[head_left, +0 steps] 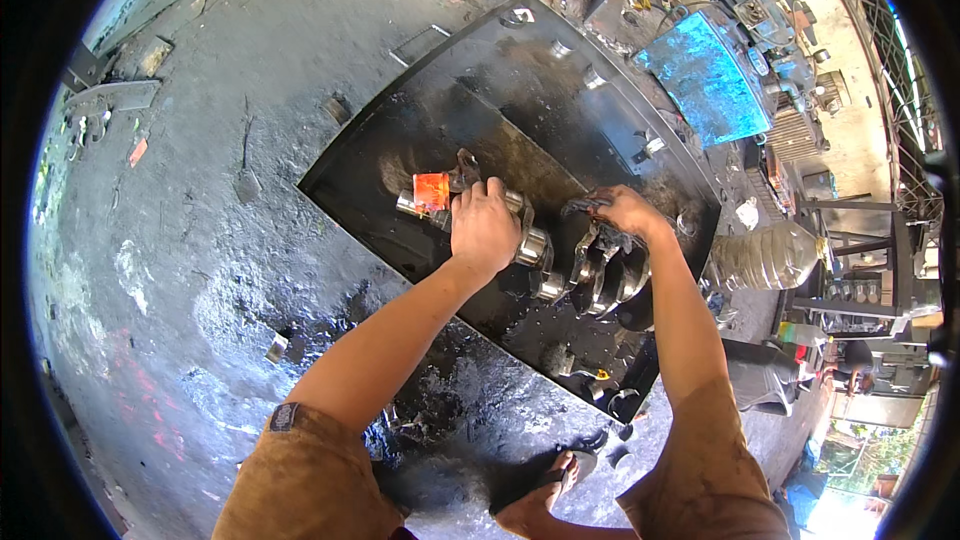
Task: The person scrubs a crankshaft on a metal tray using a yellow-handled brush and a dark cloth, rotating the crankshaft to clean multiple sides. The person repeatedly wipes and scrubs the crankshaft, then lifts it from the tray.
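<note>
A crankshaft [533,246] with shiny journals and dark, oily webs lies across a black metal tray [520,120]. My left hand [486,225] is closed over its left part, back of the hand up. Beside those fingers, an orange piece [431,192] sits around or against the shaft's left end. Above the crankshaft's right part is my right hand [625,215], its fingers blackened and curled together. Something dark and oily shows at those fingertips, but its kind cannot be made out.
Small metal parts, among them a curved shell [655,148], lie about the tray. To the right stand a clear plastic jug [765,258] and a blue machine [705,75]. My sandalled foot [550,490] is near the tray's front corner. The floor [200,270] is oil-stained.
</note>
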Available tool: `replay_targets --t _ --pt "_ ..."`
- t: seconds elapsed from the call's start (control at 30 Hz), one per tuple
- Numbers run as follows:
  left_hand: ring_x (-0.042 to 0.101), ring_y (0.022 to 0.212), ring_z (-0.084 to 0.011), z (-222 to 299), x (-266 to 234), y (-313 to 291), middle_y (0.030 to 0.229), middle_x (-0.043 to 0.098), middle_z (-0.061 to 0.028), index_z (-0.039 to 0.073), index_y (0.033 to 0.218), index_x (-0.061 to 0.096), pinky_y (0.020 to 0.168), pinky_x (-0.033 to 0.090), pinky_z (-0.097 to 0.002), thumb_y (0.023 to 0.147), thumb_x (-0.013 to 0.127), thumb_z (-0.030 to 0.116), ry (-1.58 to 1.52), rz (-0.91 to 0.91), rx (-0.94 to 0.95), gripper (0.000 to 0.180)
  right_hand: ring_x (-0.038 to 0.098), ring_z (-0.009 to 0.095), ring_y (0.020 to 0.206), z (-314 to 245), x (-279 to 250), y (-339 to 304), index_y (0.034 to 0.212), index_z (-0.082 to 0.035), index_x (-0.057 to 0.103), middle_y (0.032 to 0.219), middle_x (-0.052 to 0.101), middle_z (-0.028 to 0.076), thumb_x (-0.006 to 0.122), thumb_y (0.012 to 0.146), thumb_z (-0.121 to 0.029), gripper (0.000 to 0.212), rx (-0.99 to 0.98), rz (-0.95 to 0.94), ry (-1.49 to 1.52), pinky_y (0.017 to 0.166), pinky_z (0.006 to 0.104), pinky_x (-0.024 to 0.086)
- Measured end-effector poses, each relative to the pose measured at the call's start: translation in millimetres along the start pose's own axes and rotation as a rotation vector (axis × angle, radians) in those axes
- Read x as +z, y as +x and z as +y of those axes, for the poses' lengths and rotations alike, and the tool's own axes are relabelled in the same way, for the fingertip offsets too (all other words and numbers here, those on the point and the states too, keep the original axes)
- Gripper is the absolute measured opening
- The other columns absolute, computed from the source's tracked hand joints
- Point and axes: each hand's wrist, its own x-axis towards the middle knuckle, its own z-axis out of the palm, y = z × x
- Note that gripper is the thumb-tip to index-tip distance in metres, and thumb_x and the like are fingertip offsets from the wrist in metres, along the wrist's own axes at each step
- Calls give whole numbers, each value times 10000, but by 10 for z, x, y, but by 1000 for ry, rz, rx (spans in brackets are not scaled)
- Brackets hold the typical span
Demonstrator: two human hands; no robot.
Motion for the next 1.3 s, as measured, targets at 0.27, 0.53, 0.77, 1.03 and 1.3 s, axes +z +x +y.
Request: replay_targets --t 0.27,0.53,0.77,1.03,1.3 --pt "582 1126 -352 -9 -7 3 1152 616 -184 34 1205 519 994 432 -448 819 712 213 -29 -29 -6 467 673 442 864 -188 886 -1642 1096 -22 689 979 688 241 706 845 -85 260 -85 664 185 745 478 550" --pt "573 1107 -357 -60 49 -14 1127 616 -181 35 1146 551 989 414 -464 829 700 251 -145 72 41 411 466 385 1288 -800 2310 -2013 1190 -51 635 1350 542 141 700 861 -180 358 155 852 257 1082 572 354" --pt "573 1083 -356 -510 -314 387 1115 641 -154 52 1159 573 928 467 -462 897 654 229 45 173 174 327 617 380 1090 -611 2135 -1939 1129 -97 705 1152 685 150 709 765 -73 365 12 439 140 1016 438 470" --pt "648 975 -290 -828 -273 356 956 711 -102 65 990 637 876 490 -439 899 615 336 235 51 236 287 638 348 1116 -1053 921 -2209 1137 -117 721 1194 661 155 698 774 35 393 -106 763 369 950 420 524" --pt "656 923 -309 -807 -293 378 887 707 -120 71 905 625 843 493 -442 889 621 315 222 103 240 244 597 478 1134 -1204 1153 -837 1354 -87 565 1260 585 310 537 966 -204 406 86 658 282 994 504 483"
